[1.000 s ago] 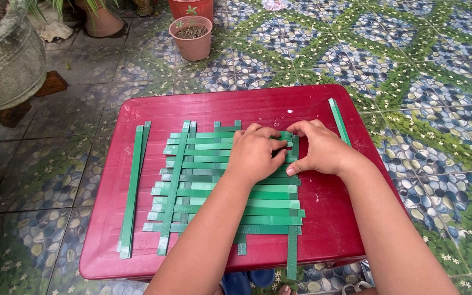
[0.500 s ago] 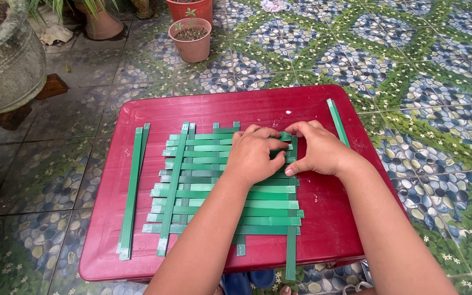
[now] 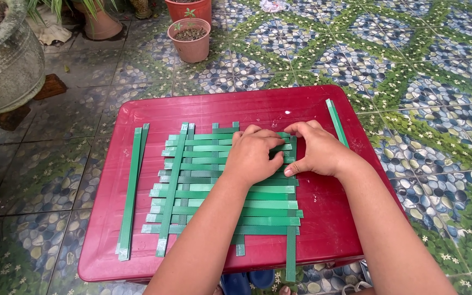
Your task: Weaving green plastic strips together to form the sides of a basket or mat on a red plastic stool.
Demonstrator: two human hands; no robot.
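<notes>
Head view | left hand (image 3: 253,155), right hand (image 3: 318,150): flat, open, pressing woven green strip mat (image 3: 214,191) beneath them

Green strips (image 3: 219,194): flat, smooth, semi-matt, plastic-looking. Red table (image 3: 323,229): glossy plastic. Pots (image 3: 191,39): matt terracotta.

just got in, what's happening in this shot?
A person is weaving flat green strips into a mat on a red table. Both hands press on the mat's upper right corner: the left hand lies flat on the weave, and the right hand pinches at its edge. Spare strips lie left of the mat, and one loose strip lies to the right. Flowerpots stand on the tiled floor behind.
</notes>
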